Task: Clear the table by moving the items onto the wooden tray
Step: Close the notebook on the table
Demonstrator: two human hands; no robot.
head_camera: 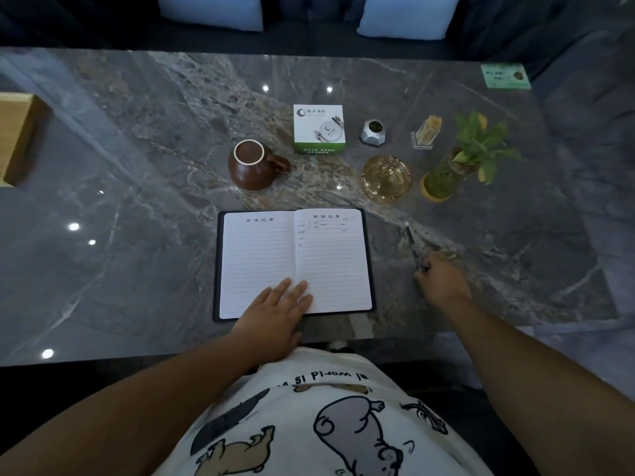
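Note:
An open lined notebook (295,249) with a dark cover lies near the table's front edge. My left hand (275,314) rests flat on its lower pages, fingers spread. To the right, my right hand (441,280) is closed around the lower end of a dark pen (411,240) that lies on the marble. Behind the notebook stand a brown mug (252,166), a white and green box (319,128), a small silver faceted object (373,132), an amber glass ashtray (386,178), a clear toothpick holder (426,134) and a potted green plant (464,159). The wooden tray (17,139) shows at the far left edge.
The grey marble table (137,218) is wide, with bare surface on its left half. A green card (505,75) lies at the far right corner. A dark sofa with light blue cushions (209,10) runs behind the table.

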